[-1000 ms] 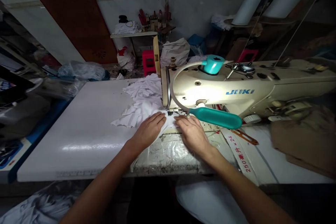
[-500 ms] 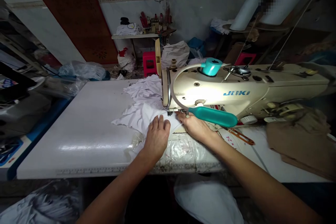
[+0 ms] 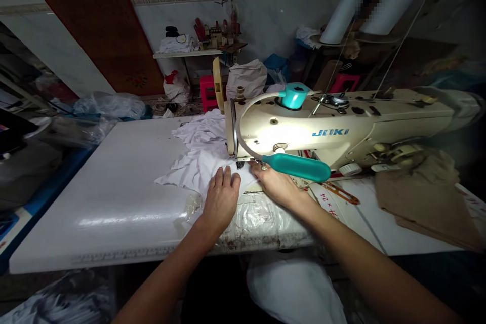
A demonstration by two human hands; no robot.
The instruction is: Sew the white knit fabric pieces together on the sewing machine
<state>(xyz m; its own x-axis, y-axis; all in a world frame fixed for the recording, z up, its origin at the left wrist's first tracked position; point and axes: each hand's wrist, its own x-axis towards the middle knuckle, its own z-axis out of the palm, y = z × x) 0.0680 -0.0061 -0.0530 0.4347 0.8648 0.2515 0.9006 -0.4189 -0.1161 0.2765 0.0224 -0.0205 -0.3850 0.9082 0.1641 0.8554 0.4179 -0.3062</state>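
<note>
White fabric (image 3: 193, 167) lies bunched on the sewing table, running under the presser foot (image 3: 240, 164) of a cream sewing machine (image 3: 357, 116). My left hand (image 3: 221, 200) rests flat on the cloth just in front of the foot, fingers stretched forward. To the right of the needle area, my right hand (image 3: 277, 185) has its fingertips closed at the fabric's edge. A teal lamp (image 3: 299, 167) on a bent neck hangs over that hand and covers part of it.
Orange-handled thread snips (image 3: 343, 193) and folded brown cloth (image 3: 413, 197) lie right of the machine. The white tabletop (image 3: 125, 172) stretches left. Thread cones (image 3: 339, 19) stand behind. Below the table edge hangs pale cloth (image 3: 292, 283).
The whole view has shifted slightly, so the machine and table sit further left. Both hands keep nearly the same places on the fabric beside the presser foot.
</note>
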